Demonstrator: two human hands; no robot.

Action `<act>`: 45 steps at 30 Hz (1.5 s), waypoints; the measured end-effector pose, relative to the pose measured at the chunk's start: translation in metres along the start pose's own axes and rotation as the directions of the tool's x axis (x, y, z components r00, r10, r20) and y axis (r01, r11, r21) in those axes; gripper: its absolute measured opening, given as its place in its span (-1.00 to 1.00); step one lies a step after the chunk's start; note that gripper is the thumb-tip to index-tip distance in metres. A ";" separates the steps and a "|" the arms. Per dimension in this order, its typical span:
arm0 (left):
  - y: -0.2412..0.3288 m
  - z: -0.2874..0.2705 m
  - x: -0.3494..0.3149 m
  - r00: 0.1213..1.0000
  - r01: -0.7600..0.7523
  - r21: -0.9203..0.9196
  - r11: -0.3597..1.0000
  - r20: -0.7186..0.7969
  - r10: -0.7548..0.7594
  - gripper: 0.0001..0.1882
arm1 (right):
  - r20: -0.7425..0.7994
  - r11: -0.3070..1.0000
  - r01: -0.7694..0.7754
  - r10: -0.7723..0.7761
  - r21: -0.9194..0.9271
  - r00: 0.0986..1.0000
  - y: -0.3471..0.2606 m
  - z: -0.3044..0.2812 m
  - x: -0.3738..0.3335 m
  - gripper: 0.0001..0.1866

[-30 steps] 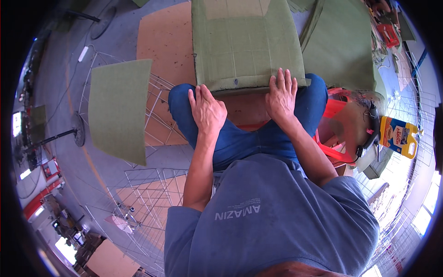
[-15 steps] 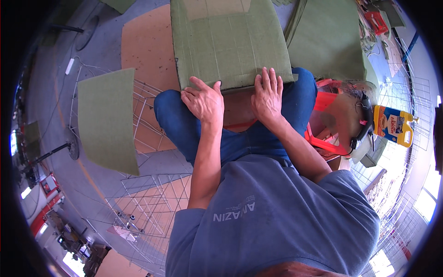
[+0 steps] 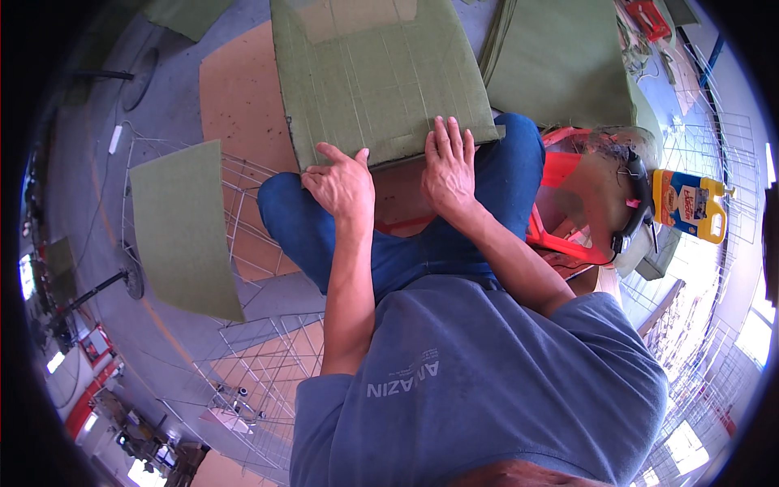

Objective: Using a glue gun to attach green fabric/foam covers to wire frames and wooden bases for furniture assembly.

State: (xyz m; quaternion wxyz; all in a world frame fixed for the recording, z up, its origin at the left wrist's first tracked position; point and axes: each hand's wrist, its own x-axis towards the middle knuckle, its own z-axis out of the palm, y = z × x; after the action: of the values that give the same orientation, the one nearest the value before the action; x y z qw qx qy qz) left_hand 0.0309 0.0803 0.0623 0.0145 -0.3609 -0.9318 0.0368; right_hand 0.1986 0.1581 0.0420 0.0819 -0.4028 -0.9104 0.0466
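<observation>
A green cloth-covered panel [image 3: 377,85] lies in front of my knees, with pale crease lines along it and a tan patch at its far end. My left hand [image 3: 343,185] rests at its near left edge, thumb and forefinger spread apart. Toward the near right corner, my right hand [image 3: 450,170] lies with its fingers stretched out flat on the cloth. Neither hand holds anything that I can see. The panel's underside is hidden.
A loose green sheet [image 3: 182,231] lies on a wire rack [image 3: 243,183] at the left. More green sheets [image 3: 560,61] are stacked at the far right. A red plastic stool [image 3: 560,174] and a yellow jug [image 3: 690,205] stand to my right.
The whole view has shifted slightly, so the panel and both hands appear a little farther left. Both hands keep nearly the same places along the panel's near edge.
</observation>
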 end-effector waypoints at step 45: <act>-0.009 0.001 -0.005 0.996 -0.050 -0.048 0.998 -0.079 0.047 -0.19 | -0.037 0.997 0.018 -0.015 0.073 0.999 -0.003 -0.010 -0.003 -0.28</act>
State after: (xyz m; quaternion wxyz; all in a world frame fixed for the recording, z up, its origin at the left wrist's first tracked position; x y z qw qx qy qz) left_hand 0.0286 0.0707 0.0620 0.0409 -0.3849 -0.9221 -0.0001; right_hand 0.2005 0.1537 0.0515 0.1135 -0.3929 -0.9097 0.0718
